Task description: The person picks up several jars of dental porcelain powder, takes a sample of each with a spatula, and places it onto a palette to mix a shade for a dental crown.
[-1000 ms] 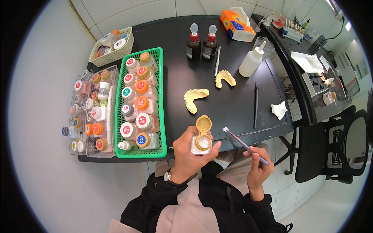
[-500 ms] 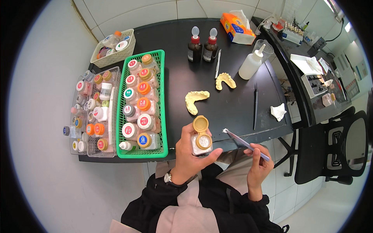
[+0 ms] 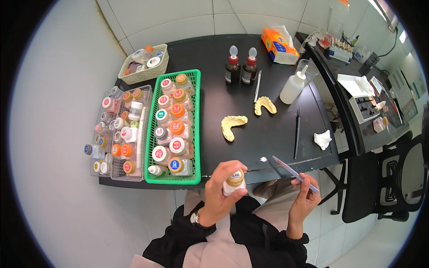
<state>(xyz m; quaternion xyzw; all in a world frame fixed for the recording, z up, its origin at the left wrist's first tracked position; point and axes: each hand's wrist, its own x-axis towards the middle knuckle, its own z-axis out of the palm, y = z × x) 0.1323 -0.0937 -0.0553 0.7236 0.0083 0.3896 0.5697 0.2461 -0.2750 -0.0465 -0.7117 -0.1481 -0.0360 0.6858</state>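
My left hand grips a small clear jar of white powder near the table's front edge. A finger rests over the jar's gold cap, which is down. In my right hand, a thin pale lilac spatula points up and left. Its tip is just right of a small white heap on the table edge. Farther back lie two cream dental arch casts: an L-shaped one and a horseshoe-shaped one.
A green basket of powder jars stands left, beside clear trays of bottles. Two brown dropper bottles, a tissue pack and a white squeeze bottle stand behind. A dark pen-like tool and crumpled tissue lie right.
The jar's flip cap was open and is now closed under my left hand's finger. The spatula tip has moved away from the white heap. The whole view has shifted slightly.
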